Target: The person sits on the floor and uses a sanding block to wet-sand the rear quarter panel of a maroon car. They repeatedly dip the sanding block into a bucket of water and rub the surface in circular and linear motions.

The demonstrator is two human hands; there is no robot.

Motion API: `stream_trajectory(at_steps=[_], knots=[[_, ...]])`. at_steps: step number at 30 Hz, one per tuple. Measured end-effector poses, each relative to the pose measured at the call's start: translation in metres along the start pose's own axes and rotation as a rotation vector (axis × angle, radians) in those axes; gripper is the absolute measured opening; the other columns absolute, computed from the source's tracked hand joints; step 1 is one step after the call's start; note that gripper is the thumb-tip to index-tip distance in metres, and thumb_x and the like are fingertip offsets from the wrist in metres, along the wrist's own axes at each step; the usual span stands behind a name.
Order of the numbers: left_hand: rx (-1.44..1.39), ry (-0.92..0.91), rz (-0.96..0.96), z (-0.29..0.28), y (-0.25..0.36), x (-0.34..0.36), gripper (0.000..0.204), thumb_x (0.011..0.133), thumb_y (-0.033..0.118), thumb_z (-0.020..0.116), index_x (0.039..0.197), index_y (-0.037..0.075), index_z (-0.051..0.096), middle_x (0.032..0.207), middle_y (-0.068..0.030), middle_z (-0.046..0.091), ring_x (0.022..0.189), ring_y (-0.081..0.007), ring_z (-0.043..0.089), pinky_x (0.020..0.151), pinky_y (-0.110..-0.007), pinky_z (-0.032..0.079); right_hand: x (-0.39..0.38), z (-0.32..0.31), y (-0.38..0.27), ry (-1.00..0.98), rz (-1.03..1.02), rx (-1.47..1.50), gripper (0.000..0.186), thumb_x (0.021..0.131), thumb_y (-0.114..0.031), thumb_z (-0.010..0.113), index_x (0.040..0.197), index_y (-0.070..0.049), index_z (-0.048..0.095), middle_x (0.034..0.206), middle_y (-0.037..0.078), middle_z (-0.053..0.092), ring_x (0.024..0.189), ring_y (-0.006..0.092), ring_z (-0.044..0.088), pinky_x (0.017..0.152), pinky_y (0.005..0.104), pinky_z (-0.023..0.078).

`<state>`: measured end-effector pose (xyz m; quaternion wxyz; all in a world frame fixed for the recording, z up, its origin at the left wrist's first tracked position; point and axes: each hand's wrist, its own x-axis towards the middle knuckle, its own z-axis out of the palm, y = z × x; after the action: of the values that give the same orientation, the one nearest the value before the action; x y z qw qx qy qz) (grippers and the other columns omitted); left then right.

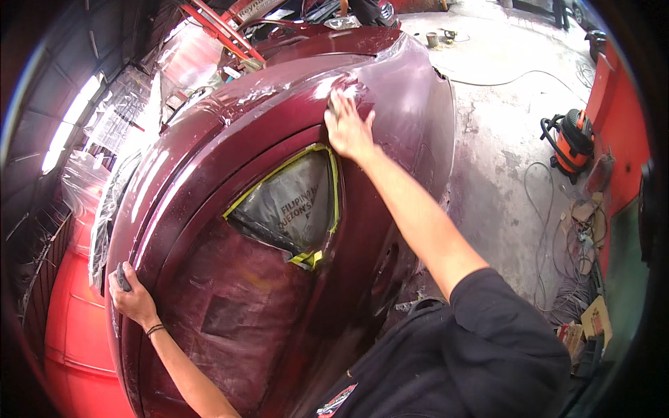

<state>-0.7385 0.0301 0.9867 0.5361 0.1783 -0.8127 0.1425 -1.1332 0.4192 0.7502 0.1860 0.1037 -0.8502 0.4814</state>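
A maroon car body [230, 279] with a dull, scuffed finish fills the middle of the head view. My left hand [134, 301], with a dark band at the wrist, is closed on a small dark grey pad [123, 277] at the body's left edge. Farther off, my right hand [350, 132] lies on the curved panel, fingers stretched out and thumb apart. Whether anything thin lies under those fingers, I cannot tell. Just below that hand is a rounded-triangular window [293, 202], covered with printed paper and edged with yellow masking tape [306, 260].
An orange and black shop vacuum [573, 145] stands on the worn concrete floor [502, 132] at right. Cables and hoses [550, 279] trail near a cardboard box [596, 319]. Red plastic-covered panels [80, 327] flank the car at left. A red metal frame [223, 28] rises behind.
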Motion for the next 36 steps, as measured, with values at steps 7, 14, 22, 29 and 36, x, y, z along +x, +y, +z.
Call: stream_trajectory(at_steps=[7,14,22,29,36], knots=[[0.004,-0.034,0.003,-0.004,-0.005,0.002,0.039,0.107,0.041,0.066,0.109,0.002,0.073,0.1,-0.0189,0.075,0.094,-0.0384,0.071,0.084,-0.05,0.053,-0.029,0.006,-0.002,-0.075,0.029,0.062,0.072,0.112,-0.053,0.032,0.174,-0.02,0.019,0.183,0.004,0.013,0.167,0.0366,0.011,0.125,0.0796,0.007],[-0.015,-0.034,-0.027,0.002,0.0,-0.001,0.039,0.107,0.04,0.065,0.111,0.002,0.073,0.102,-0.0195,0.075,0.096,-0.0383,0.072,0.085,-0.05,0.053,0.012,-0.013,0.004,-0.051,0.036,-0.054,0.071,0.112,-0.053,0.032,0.173,-0.02,0.022,0.18,0.007,0.024,0.166,0.0398,0.016,0.125,0.0801,0.01],[0.005,-0.012,-0.009,0.001,0.0,-0.001,0.04,0.106,0.041,0.066,0.11,0.002,0.073,0.101,-0.0198,0.074,0.095,-0.0388,0.071,0.084,-0.05,0.053,0.03,-0.028,0.011,-0.033,0.045,-0.136,0.063,0.113,-0.048,0.033,0.169,-0.019,0.034,0.178,0.002,0.031,0.164,0.0368,0.024,0.124,0.0819,0.014],[0.006,-0.009,-0.022,-0.004,0.008,0.001,0.039,0.107,0.041,0.065,0.107,0.003,0.072,0.097,-0.0198,0.073,0.091,-0.0389,0.07,0.082,-0.051,0.052,-0.063,0.035,-0.049,0.201,-0.345,0.102,0.062,0.109,-0.033,0.05,0.168,-0.02,0.038,0.176,0.006,0.035,0.163,0.0362,0.028,0.125,0.0775,0.017],[-0.005,0.024,-0.005,0.005,0.012,-0.001,0.038,0.107,0.04,0.065,0.109,0.003,0.073,0.098,-0.02,0.073,0.092,-0.0388,0.07,0.081,-0.05,0.052,0.012,-0.008,0.017,0.156,0.035,0.059,0.059,0.111,-0.041,0.036,0.166,-0.019,0.04,0.176,0.003,0.035,0.164,0.0315,0.027,0.125,0.0799,0.013]])
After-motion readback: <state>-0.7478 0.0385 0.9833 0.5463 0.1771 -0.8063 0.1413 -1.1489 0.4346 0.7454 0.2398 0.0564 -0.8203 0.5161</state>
